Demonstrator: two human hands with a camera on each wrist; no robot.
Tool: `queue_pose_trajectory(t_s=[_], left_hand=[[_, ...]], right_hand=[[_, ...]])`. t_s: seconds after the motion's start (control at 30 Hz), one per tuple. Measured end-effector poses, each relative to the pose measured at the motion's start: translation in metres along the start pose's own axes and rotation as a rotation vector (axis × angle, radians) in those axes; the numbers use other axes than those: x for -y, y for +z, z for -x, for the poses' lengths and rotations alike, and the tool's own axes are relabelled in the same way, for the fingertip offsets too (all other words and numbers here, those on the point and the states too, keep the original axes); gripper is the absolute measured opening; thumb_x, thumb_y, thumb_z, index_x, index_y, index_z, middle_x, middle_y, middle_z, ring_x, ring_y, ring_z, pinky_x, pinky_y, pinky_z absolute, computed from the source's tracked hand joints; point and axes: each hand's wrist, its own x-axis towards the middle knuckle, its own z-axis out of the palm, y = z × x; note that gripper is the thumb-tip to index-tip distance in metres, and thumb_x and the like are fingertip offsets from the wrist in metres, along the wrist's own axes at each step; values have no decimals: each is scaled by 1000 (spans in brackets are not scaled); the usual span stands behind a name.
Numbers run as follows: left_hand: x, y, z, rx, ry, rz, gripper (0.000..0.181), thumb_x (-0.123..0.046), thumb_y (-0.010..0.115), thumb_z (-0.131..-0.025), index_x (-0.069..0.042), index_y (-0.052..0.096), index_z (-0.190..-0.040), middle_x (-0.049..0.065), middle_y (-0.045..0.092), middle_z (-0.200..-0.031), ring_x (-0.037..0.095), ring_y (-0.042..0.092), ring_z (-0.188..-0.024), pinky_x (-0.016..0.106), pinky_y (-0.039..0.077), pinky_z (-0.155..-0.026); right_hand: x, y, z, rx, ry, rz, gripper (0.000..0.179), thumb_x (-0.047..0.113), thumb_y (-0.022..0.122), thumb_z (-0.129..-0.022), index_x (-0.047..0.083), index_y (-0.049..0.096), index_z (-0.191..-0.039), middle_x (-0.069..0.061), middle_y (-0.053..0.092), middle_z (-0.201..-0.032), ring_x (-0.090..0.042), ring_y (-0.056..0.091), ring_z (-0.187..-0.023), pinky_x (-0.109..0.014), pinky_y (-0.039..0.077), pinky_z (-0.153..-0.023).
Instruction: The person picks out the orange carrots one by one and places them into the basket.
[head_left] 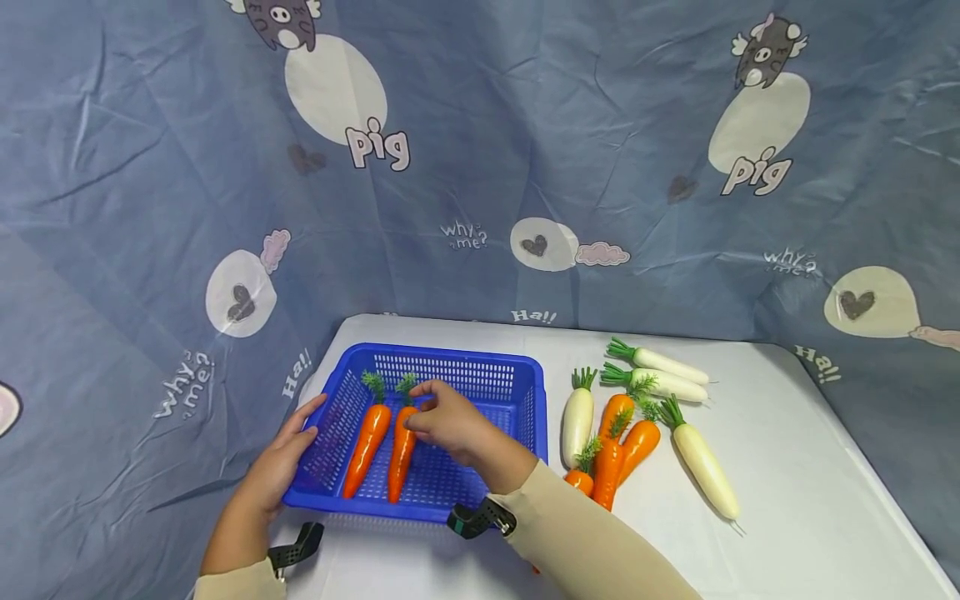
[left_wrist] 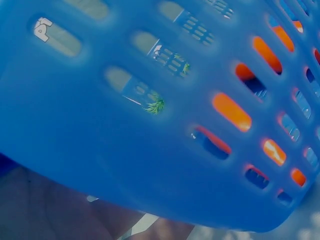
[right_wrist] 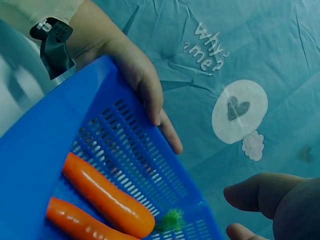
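A blue plastic basket (head_left: 442,367) with slotted walls stands at the left of the white table. Inside it two orange carrots with green tops lie side by side, the left carrot (head_left: 367,450) and the right carrot (head_left: 402,458). My left hand (head_left: 279,467) holds the basket's left rim, with the thumb over the edge in the right wrist view. Over the right carrot's top end hovers my right hand (head_left: 456,425), thumb and forefinger apart; in the right wrist view nothing lies between them. The left wrist view is mostly filled by the basket wall (left_wrist: 100,160).
Right of the basket lies a bunch of several carrots (head_left: 611,458), partly behind the right forearm. Around them are several white radishes, including an upright-lying radish (head_left: 577,425) and a slanted radish (head_left: 707,471). A blue printed cloth (head_left: 465,167) hangs behind the table.
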Motion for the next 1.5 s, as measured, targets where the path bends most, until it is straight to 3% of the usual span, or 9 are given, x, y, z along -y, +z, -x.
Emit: queue_pose_trajectory(t_s=[0.23, 0.47, 0.73, 1.07, 1.3, 1.5], left_hand=[[2, -1, -1, 2, -8, 0, 56, -28, 26, -114, -39, 15, -168, 17, 7, -174, 42, 35, -139, 38, 50, -87], [0, 0, 1, 2, -2, 0, 56, -28, 26, -114, -38, 16, -168, 17, 8, -173, 42, 38, -136, 37, 51, -86], [0, -1, 1, -4, 0, -7, 56, -26, 26, -114, -37, 17, -168, 16, 8, -173, 41, 38, -134, 36, 50, -85], [-1, -1, 0, -1, 13, -35, 56, -27, 26, -114, -35, 15, -168, 16, 2, -175, 41, 30, -142, 35, 43, -92], [1, -1, 1, -8, 14, -22, 55, -27, 26, -114, -37, 17, -168, 17, 7, -174, 41, 38, -134, 35, 49, -85], [2, -1, -1, 7, 23, -16, 56, -24, 25, -114, -35, 15, -168, 18, 9, -173, 38, 40, -131, 37, 48, -87]], right_hand=[[4, 1, 7, 0, -12, -24, 44, -3, 73, -88, 5, 58, -129, -20, 54, -126, -23, 64, -96, -45, 58, -96], [6, 1, 12, -16, -30, -51, 44, -4, 72, -87, 5, 59, -127, -18, 55, -122, -25, 64, -97, -49, 57, -98], [6, -3, 27, -21, -97, 179, 44, 11, 76, -88, 15, 61, -129, -14, 62, -128, -26, 64, -103, -40, 56, -84], [-5, -16, 37, -17, -98, 169, 37, 14, 78, -90, 18, 64, -124, -13, 63, -125, -26, 64, -105, -41, 55, -87], [-9, -21, 41, -20, -108, 163, 38, 15, 78, -91, 16, 63, -126, -12, 64, -126, -27, 63, -111, -44, 56, -91], [-13, -28, 45, -26, -133, 139, 37, 14, 78, -90, 14, 63, -125, -9, 65, -122, -25, 66, -108, -41, 58, -90]])
